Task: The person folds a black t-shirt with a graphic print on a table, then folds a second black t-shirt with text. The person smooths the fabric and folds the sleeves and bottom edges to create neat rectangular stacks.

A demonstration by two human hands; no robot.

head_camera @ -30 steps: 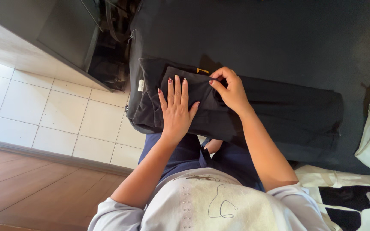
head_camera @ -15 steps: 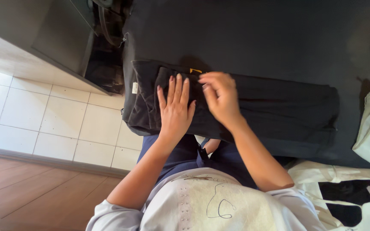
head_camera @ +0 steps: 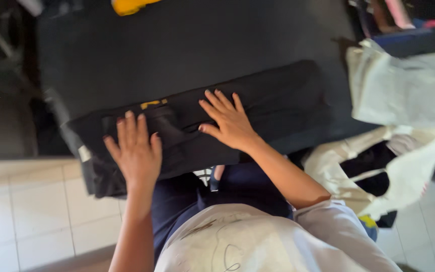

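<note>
The black tabletop point(head_camera: 187, 45) carries a folded black garment point(head_camera: 278, 100) along its near edge. The left hand point(head_camera: 136, 151) and right hand point(head_camera: 230, 123) press flat on it, fingers spread wide, holding nothing.

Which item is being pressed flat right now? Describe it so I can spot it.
On the black work surface, along its near edge, lies a folded black garment under both flat hands. Unlike the cream fabric pieces to its right, it is dark with a small yellow mark.
</note>
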